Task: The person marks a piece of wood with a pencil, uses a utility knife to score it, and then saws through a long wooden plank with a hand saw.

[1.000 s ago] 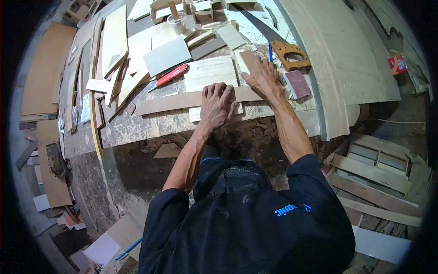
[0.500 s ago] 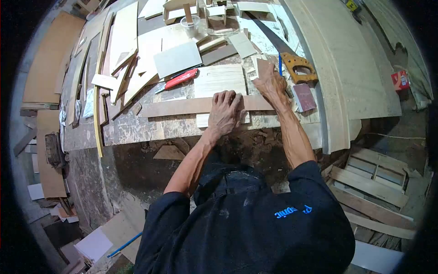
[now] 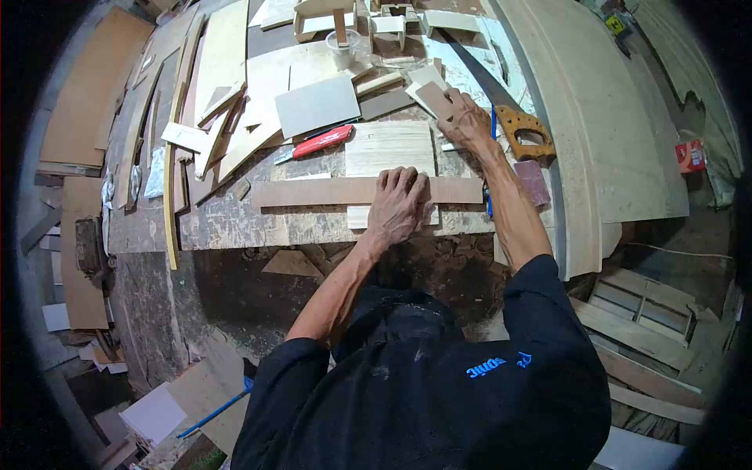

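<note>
My left hand (image 3: pixel 398 202) lies over a long thin wooden strip (image 3: pixel 313 192), its fingers curled on the strip's top. The strip rests crosswise on a pale grooved wooden board (image 3: pixel 390 147) near the bench's front edge. Farther forward and to the right, my right hand (image 3: pixel 468 125) is closed on a small flat brown wood piece (image 3: pixel 435 100). That piece is beside a pale wood offcut (image 3: pixel 424 76). Left of the grooved board lies a red utility knife (image 3: pixel 323 142). A handsaw (image 3: pixel 523 133) with a wooden handle and a reddish block (image 3: pixel 533 182) lie right of my right forearm.
Wood strips and offcuts (image 3: pixel 222 59) cover the left of the workbench (image 3: pixel 227 229). A grey panel (image 3: pixel 317 105) and a clear cup (image 3: pixel 341 53) stand beyond the knife. Long boards (image 3: pixel 580 141) line the right side. Wooden frames (image 3: pixel 642 301) lie below right.
My right hand has moved forward and slightly left with the brown piece, away from the strip's right end. My left hand stays on the strip. The view has shifted a little.
</note>
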Demonstrator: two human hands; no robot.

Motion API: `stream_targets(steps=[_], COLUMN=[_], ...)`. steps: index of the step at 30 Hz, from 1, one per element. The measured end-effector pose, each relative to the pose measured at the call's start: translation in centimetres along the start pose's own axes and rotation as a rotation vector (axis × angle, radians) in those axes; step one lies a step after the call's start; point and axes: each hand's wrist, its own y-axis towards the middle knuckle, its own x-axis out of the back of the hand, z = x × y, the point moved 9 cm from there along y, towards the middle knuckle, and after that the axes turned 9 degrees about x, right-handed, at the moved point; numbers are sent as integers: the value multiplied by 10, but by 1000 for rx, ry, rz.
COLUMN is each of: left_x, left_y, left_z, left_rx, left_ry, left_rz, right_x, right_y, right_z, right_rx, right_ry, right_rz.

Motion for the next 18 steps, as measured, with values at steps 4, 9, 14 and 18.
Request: stream_targets(steps=[4,9,14,18], left_x=[1,1,2,-1], left_y=[0,0,1,1], left_z=[1,-1,-3,-1], left_rx=[-4,0,12,8], left_ry=[-5,-2,-3,1], left_rz=[-9,-7,2,-9], right_x=[-2,16,15,6], right_y=[4,-4,-12,-12], right_z=[-9,-12,-9,5], right_rx=[82,27,36,41], right_ry=[-26,-8,61,42], right_rz=[-57,-94,-149,-117])
